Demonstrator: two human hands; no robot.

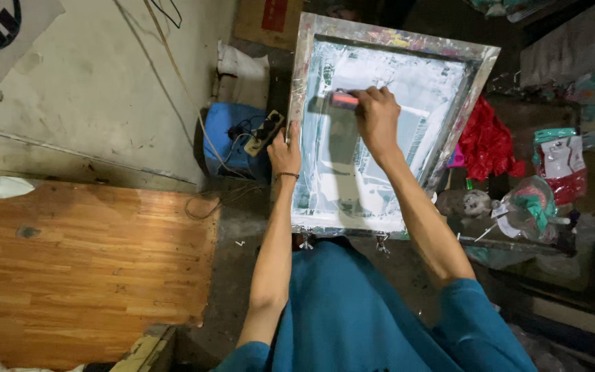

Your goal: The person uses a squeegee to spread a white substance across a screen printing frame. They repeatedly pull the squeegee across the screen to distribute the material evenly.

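A metal-framed printing screen [478, 74] with a whitish, ink-smeared mesh lies flat in front of me. My left hand [284, 154] grips the frame's left edge. My right hand [376, 116] is closed on a squeegee [343, 100] with a red handle, which rests on the mesh near the screen's far end. Two metal clamps sit under the frame's near edge. My teal shirt fills the bottom of the view.
A wooden tabletop [84, 265] is at the left. A blue box [228, 138] with a power strip [264, 134] and cables stands beside the screen. Right of it lie a red plastic bag [487, 143], packets and crumpled plastic [528, 207].
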